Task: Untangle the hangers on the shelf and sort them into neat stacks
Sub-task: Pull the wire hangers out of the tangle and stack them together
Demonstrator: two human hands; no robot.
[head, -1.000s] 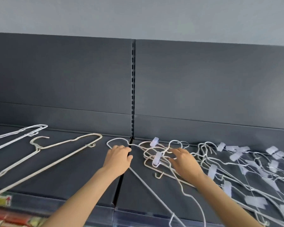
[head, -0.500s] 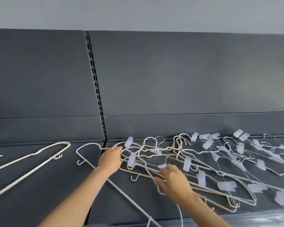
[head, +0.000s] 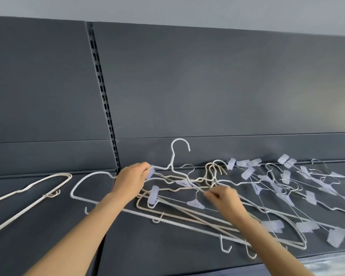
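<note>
White wire hangers (head: pixel 187 212) lay tangled on the dark grey shelf (head: pixel 48 226). Left hand (head: pixel 130 180) fingers gripped a raised white hanger (head: pixel 172 158); right hand (head: pixel 226 202) fingers pinched a thin wire.

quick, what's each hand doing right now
Left hand: closed on the white hanger, its hook raised.
Right hand: fingers pinched on a wire in the hanger tangle.

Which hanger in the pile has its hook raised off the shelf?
The white hanger gripped by the left hand: its hook stands up against the back panel, while the other hangers' hooks lie flat on the shelf.
</note>
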